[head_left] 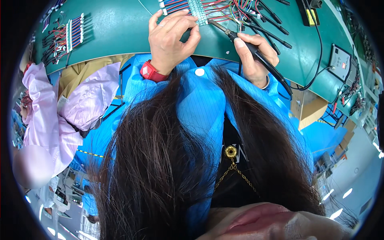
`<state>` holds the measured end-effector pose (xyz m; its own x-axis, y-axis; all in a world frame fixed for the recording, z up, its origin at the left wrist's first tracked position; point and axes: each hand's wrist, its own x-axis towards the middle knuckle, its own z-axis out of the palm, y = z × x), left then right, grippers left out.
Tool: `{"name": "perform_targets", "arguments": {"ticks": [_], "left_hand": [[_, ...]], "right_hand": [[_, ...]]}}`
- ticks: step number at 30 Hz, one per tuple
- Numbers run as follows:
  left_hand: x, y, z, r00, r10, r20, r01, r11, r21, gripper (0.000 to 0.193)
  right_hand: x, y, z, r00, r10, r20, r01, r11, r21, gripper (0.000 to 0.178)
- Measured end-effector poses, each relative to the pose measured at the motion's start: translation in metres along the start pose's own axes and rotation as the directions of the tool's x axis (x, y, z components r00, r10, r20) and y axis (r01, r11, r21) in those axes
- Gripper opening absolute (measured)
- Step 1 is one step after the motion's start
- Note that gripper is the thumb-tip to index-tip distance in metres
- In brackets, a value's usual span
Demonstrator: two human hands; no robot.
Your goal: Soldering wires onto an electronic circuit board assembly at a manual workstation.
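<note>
My right hand [256, 56] is closed around the black handle of a soldering iron [252, 49]. The iron's bent metal tip reaches left to the lower edge of a pale green strip of small circuit boards [197, 13]. My left hand [172, 38] lies left of the strip, thumb and forefinger pinched beside it. A thin pale solder wire [144, 7] runs down to this hand; its end between the fingers is too small to see. Red, black and blue wires [176, 8] with white connectors leave the strip's left side. More coloured wires [218, 10] leave its right side.
Black-sleeved cables [272, 26] lie right of the strip on the green mat [116, 38]. A soldering station [340, 62] stands at the right, its cord looping to the iron. Another wired board strip [70, 35] lies at the left, near a person in a pink garment [38, 104].
</note>
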<state>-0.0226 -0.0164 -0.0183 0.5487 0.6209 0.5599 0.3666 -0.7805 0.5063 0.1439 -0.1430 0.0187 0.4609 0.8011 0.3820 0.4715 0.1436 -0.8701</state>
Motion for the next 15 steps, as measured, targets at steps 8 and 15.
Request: {"name": "perform_targets", "arguments": {"ticks": [8, 15], "left_hand": [[0.003, 0.003, 0.001, 0.998, 0.025, 0.050, -0.025, 1.000, 0.006, 0.007], [0.010, 0.011, 0.003, 0.998, 0.028, 0.062, -0.030, 0.999, 0.027, 0.007]], "right_hand": [[0.002, -0.002, -0.008, 0.996, 0.055, -0.066, -0.052, 0.998, 0.042, 0.015], [0.006, 0.005, -0.016, 0.994, -0.035, -0.099, 0.046, 0.994, 0.104, 0.013]]}}
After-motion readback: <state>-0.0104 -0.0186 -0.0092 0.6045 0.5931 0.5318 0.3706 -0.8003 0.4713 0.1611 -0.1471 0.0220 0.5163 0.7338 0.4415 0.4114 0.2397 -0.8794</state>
